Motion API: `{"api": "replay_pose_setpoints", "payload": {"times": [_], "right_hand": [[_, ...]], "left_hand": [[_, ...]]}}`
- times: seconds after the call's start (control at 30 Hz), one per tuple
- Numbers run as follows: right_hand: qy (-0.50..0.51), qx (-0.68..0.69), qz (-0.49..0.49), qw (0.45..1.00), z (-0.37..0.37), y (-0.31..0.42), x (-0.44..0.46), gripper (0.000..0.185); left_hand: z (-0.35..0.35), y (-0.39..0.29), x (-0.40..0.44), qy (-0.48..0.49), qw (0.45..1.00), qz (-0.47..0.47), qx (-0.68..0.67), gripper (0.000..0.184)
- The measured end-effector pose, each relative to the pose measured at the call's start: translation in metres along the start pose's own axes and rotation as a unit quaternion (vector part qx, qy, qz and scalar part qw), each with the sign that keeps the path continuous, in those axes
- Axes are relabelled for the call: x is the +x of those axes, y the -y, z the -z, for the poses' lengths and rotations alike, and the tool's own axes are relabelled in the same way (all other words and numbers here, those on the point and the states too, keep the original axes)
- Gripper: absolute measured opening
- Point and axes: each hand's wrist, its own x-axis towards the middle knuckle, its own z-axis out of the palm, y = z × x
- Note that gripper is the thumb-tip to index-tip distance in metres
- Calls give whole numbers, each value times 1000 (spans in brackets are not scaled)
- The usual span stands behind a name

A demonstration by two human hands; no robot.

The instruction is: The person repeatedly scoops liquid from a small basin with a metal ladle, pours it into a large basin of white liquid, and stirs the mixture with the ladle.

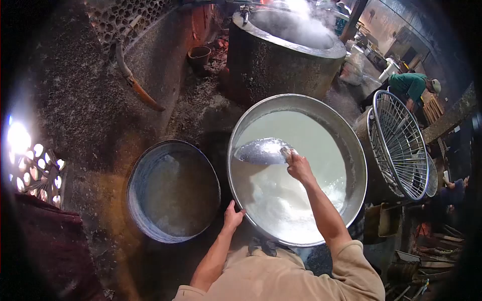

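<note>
A wide metal vat (357,150) holds a milky white liquid (288,123), with foam toward its near side. My right hand (299,168) is closed round the handle end of a broad, shiny metal scoop (264,151), which is over the left part of the vat, at or just above the liquid. My left hand (234,216) grips the vat's rim at its lower left. Left of that hand stands a blue-grey round tub (136,200) with murky brownish liquid inside.
A large steaming cauldron (281,65) stands beyond the vat, with a small bucket (199,55) to its left. At the right, a round wire rack (401,145) leans beside the vat. A person in green (409,84) bends over behind it.
</note>
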Motion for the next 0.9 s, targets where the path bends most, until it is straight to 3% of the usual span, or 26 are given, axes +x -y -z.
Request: {"api": "replay_pose_setpoints", "payload": {"times": [0.1, 0.17, 0.43, 0.67, 0.9], "right_hand": [[88, 0, -51, 995, -15, -2, 8, 36], [190, -75, -80, 976, -16, -9, -1, 38], [214, -82, -95, 969, -28, -84, -74, 32], [197, -73, -144, 967, -22, -174, -148, 32], [207, -60, -140, 966, 46, -232, -193, 34]], "left_hand": [[3, -8, -6, -12, 1000, -5, 17, 70], [6, -10, -4, 5, 1000, -4, 13, 70], [-7, 20, 11, 13, 1000, -3, -15, 69], [-16, -5, -13, -80, 997, 0, -2, 55], [-35, -15, -25, -142, 989, 24, 17, 61]]}}
